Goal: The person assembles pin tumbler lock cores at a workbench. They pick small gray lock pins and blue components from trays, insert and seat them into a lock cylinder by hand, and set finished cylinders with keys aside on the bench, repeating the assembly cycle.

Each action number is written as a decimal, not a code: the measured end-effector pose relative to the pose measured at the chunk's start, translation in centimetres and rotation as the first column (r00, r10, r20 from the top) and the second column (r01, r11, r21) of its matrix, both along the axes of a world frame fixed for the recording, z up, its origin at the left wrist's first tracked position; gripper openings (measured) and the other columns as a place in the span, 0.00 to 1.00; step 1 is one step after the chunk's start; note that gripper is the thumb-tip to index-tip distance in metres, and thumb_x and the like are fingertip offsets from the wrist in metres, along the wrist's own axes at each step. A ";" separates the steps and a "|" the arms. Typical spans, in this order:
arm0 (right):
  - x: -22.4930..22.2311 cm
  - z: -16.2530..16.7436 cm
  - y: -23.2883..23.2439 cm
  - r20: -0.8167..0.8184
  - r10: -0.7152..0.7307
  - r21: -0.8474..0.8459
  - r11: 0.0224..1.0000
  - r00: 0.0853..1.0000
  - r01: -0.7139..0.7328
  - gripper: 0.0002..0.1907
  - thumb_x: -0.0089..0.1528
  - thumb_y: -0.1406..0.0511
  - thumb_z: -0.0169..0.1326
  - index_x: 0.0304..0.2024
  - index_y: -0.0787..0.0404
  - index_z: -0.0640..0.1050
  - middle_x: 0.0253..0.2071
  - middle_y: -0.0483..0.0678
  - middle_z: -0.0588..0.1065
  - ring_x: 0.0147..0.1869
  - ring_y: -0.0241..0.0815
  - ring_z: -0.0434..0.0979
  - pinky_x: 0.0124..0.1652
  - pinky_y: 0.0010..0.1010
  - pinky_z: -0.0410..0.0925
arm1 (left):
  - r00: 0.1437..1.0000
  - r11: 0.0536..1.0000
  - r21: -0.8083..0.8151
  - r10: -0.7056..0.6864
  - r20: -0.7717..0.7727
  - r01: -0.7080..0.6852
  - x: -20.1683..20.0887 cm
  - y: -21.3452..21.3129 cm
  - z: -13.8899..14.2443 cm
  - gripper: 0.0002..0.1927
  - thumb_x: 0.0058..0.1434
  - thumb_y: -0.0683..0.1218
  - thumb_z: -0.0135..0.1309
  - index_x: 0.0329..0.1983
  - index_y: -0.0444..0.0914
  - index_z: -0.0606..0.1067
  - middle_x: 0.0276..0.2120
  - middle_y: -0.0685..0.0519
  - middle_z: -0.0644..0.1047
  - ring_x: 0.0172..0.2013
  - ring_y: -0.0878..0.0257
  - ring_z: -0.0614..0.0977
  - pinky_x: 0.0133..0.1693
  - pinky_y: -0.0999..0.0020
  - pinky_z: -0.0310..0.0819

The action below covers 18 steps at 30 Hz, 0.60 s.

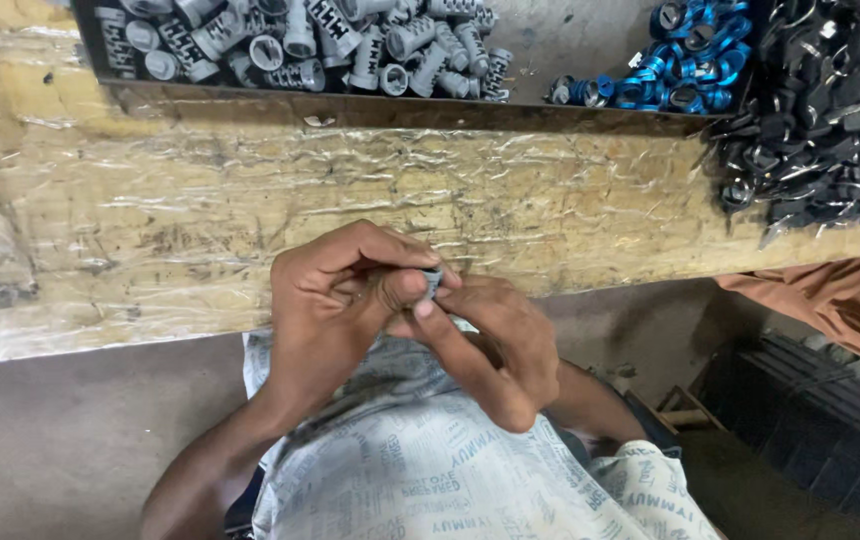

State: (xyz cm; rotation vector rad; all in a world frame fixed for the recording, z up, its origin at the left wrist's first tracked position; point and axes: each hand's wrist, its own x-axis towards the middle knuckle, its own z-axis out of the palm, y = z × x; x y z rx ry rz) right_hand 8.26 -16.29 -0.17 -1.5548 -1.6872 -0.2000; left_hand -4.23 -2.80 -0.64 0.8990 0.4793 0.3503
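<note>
Surface: wooden surface [350, 190] wrapped in crinkled clear plastic, probably to keep the wood clean; it runs across the view above the person's lap.
Tray: dark tray [400, 108] at the far edge, holding grey plastic tubes [350, 40] and blue rings [680, 60] in separate heaps, within easy reach.
Pile: black parts with metal rings [820, 110] heaped at the right.
Left hand: left hand [335, 300], fingers curled, pinching a small grey part [433, 280].
Right hand: right hand [495, 345], thumb and forefinger pressed on the same part, steadying it close over the lap.
Lap: printed white cloth [430, 470].
</note>
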 end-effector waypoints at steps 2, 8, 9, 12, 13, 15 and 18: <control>2.8 1.5 0.7 -0.152 0.163 -0.250 0.948 0.975 -0.197 0.17 0.57 0.72 0.70 0.45 0.76 0.81 0.34 0.52 0.78 0.29 0.37 0.80 0.25 0.27 0.71 | 0.999 0.997 -0.078 0.018 -0.047 -0.022 -0.1 0.2 -0.6 0.05 0.67 0.32 0.55 0.45 0.28 0.77 0.40 0.43 0.83 0.43 0.61 0.86 0.46 0.68 0.84; 13.4 4.6 2.8 0.265 -0.299 -0.362 0.850 0.917 0.382 0.05 0.69 0.70 0.64 0.44 0.68 0.84 0.39 0.53 0.79 0.36 0.45 0.78 0.34 0.31 0.68 | 0.967 0.858 0.469 0.254 -0.029 -0.211 -0.2 0.7 -1.1 0.08 0.70 0.27 0.53 0.48 0.29 0.76 0.42 0.45 0.80 0.43 0.63 0.86 0.45 0.74 0.84; 14.2 5.1 3.0 0.311 -0.264 -0.463 0.797 0.913 0.389 0.07 0.67 0.69 0.65 0.43 0.68 0.84 0.37 0.55 0.78 0.35 0.48 0.77 0.34 0.34 0.67 | 0.959 0.828 0.517 0.279 -0.041 -0.219 0.1 0.8 -1.2 0.09 0.69 0.26 0.53 0.47 0.29 0.76 0.42 0.45 0.80 0.43 0.62 0.87 0.44 0.74 0.83; 15.1 5.1 4.5 0.359 -0.159 -0.676 0.634 0.920 0.374 0.10 0.62 0.65 0.68 0.37 0.67 0.84 0.31 0.57 0.76 0.32 0.56 0.77 0.33 0.42 0.68 | 0.950 0.797 0.562 0.306 -0.058 -0.222 0.4 1.1 -1.2 0.10 0.67 0.25 0.55 0.46 0.29 0.77 0.41 0.45 0.81 0.43 0.62 0.86 0.45 0.73 0.83; 15.1 5.2 4.9 0.370 -0.146 -0.717 0.583 0.918 0.382 0.10 0.63 0.65 0.68 0.36 0.67 0.84 0.31 0.57 0.76 0.33 0.57 0.77 0.34 0.43 0.68 | 0.950 0.798 0.562 0.307 -0.065 -0.219 0.4 1.1 -1.1 0.10 0.66 0.25 0.55 0.46 0.29 0.77 0.41 0.46 0.81 0.42 0.62 0.86 0.45 0.72 0.83; 15.3 5.5 5.9 0.358 -0.107 -0.767 0.533 0.928 0.358 0.09 0.63 0.65 0.67 0.35 0.67 0.84 0.31 0.57 0.76 0.33 0.57 0.77 0.34 0.43 0.68 | 0.945 0.815 0.524 0.321 -0.057 -0.246 0.4 1.0 -1.1 0.10 0.66 0.26 0.55 0.46 0.29 0.77 0.41 0.45 0.81 0.42 0.62 0.86 0.45 0.73 0.82; 16.3 6.1 6.6 0.280 -0.078 -0.809 0.517 0.957 0.279 0.09 0.61 0.66 0.66 0.36 0.67 0.83 0.32 0.56 0.77 0.31 0.56 0.77 0.32 0.41 0.68 | 0.941 0.795 0.554 0.333 -0.062 -0.246 0.4 1.0 -1.4 0.10 0.64 0.27 0.57 0.44 0.30 0.77 0.40 0.46 0.81 0.41 0.62 0.85 0.44 0.73 0.81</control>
